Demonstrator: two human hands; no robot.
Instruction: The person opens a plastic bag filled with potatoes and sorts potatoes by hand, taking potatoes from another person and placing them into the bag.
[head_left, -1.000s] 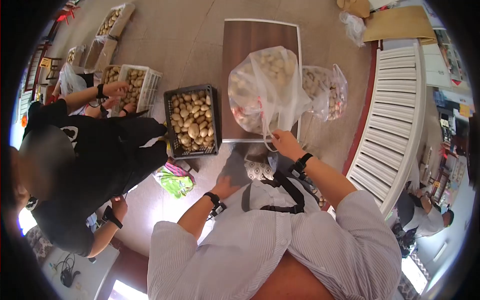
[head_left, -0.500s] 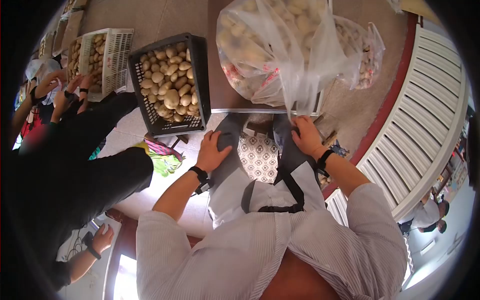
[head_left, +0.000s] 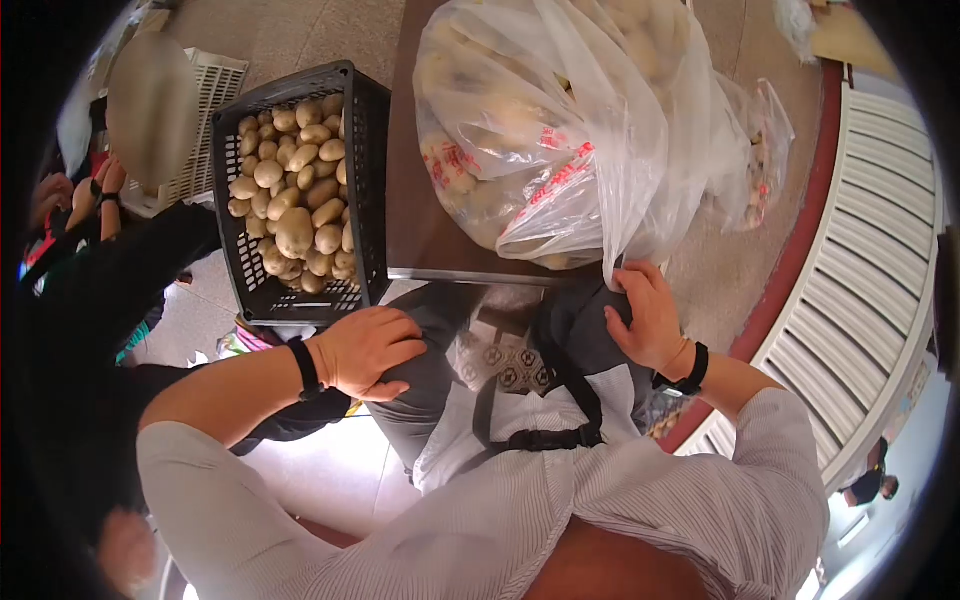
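Observation:
A large clear plastic bag (head_left: 520, 130) with red print, full of potatoes, sits on a brown tabletop (head_left: 425, 235) in front of me. One end of the bag runs down to my right hand (head_left: 650, 320), whose fingers hold it at the table's near edge; the thumb stands apart. My left hand (head_left: 368, 352) lies over my left thigh with its fingers stretched out and holds nothing. Left of the table, near that hand, is a black crate (head_left: 365, 200) of loose potatoes (head_left: 295, 232).
At the far left are a white crate (head_left: 215, 120) and another person's hands (head_left: 110, 180). Dark-clothed legs (head_left: 110, 270) reach in close to the black crate. A smaller bag (head_left: 765, 150) lies beyond the large one. A white slatted radiator (head_left: 860, 270) lines the right side.
My left hand has shifted left along my thigh, its elbow swinging outward. The right hand stays at the bag's end. My view has moved, and the bag and crate appear lower and nearer.

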